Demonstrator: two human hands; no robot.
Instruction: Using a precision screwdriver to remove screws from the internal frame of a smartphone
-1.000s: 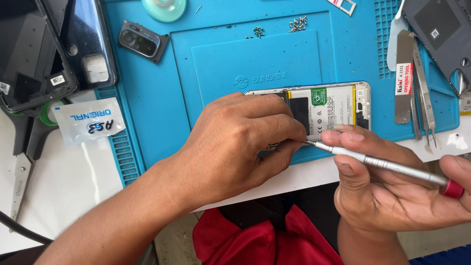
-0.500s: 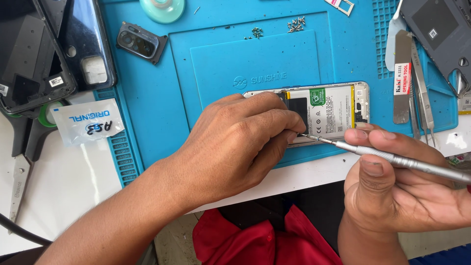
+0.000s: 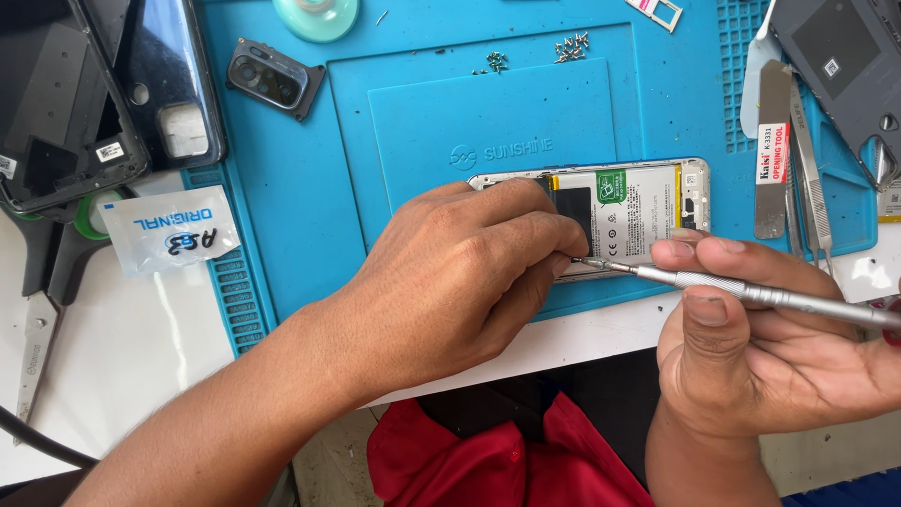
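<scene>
— While the left hand (image 3: pixel 460 272) presses down on the opened phone (image 3: pixel 619 211), where should the driver go?
— Straight onto the screw just past the left fingers (image 3: pixel 554 246), at the phone's near edge. The right hand (image 3: pixel 751 338) has its fingers closed around the silver screwdriver (image 3: pixel 751 293), tip touching the frame there.
— It looks slanted.
— Yes; I'd raise the handle so the bit seats squarely, and keep the left fingers flat, holding the phone against the blue mat (image 3: pixel 422 122) on the tabletop (image 3: pixel 141 347).
— And loose screws?
— Beyond the fingers, near the small screw pile (image 3: pixel 571 45).
</scene>
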